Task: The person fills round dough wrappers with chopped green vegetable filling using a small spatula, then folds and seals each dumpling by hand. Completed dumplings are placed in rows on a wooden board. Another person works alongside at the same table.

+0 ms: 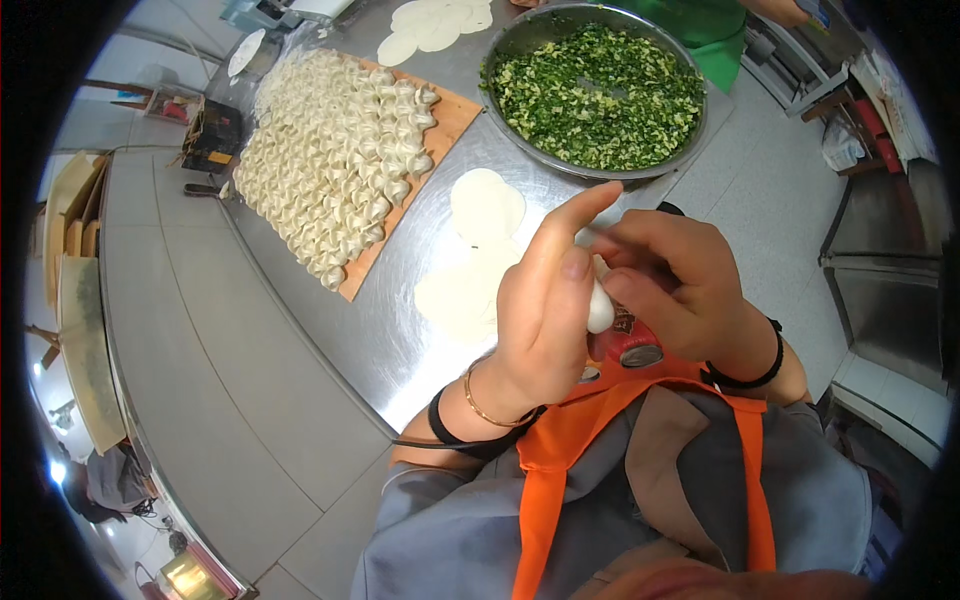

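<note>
A white dough dumpling [601,309] is held in front of my chest, mostly hidden by my fingers. My left hand [541,304] cups it, with the index finger stretched away. From the other side my right hand [686,277] pinches at the dough, its fingertips slightly blurred. Round dough wrappers [487,206] lie overlapping on the metal table [390,330], just left of my hands. Beyond my hands stands a wide metal bowl [600,172] of chopped green and yellow filling [600,112].
Rows of folded dumplings [337,157] cover most of a wooden board [459,112] at the left. More wrappers [435,30] lie at the far side, near a bowl of white powder [255,54]. A person in green clothing [709,37] stands behind the filling bowl.
</note>
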`<state>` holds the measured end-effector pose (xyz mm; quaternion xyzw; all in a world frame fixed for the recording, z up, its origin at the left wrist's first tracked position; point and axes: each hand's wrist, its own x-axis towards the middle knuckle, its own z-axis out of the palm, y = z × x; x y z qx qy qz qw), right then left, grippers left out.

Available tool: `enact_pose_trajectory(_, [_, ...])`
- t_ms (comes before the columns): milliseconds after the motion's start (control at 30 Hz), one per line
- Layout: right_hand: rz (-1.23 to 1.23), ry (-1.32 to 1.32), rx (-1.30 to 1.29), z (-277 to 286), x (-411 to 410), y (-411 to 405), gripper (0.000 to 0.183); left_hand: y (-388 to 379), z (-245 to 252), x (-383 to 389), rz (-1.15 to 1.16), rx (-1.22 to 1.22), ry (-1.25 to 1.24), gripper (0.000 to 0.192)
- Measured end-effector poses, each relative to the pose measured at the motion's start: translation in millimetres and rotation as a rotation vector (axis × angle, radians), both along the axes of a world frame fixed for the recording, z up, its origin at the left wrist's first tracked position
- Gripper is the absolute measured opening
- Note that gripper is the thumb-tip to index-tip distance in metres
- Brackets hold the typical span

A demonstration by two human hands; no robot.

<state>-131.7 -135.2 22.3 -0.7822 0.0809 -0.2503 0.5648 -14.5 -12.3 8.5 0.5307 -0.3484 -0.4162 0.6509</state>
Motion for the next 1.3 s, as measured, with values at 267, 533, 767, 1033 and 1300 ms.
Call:
enact_pose_trajectory(267, [-0.201, -0.070, -0.138, -14, -5, -6, 0.010, 0, -13, 2, -0.039, -0.145, -0.045, 0.041])
enact_pose_trajectory(533, [-0.144, -0.181, 0.172, -31, -4, -7, 0.017, -2, -30, 1, 0.422, -0.384, -0.715, 0.036])
enact_pose_trajectory(767, [-0.084, -0.097, 0.316, -22, -5, -1, 0.013, 6, -28, 3, 0.307, -0.250, -0.846, 0.019])
enact_pose_trajectory(1033, [-0.052, -0.003, 0.090, -38, -6, -22, 0.007, 9, -12, 18, -0.096, -0.094, -0.001, 0.016])
enact_pose_trajectory(1300, [-0.167, 0.226, 0.037, -66, 5, -21, 0.016, -19, -65, 71, 0.107, 0.164, -0.642, 0.007])
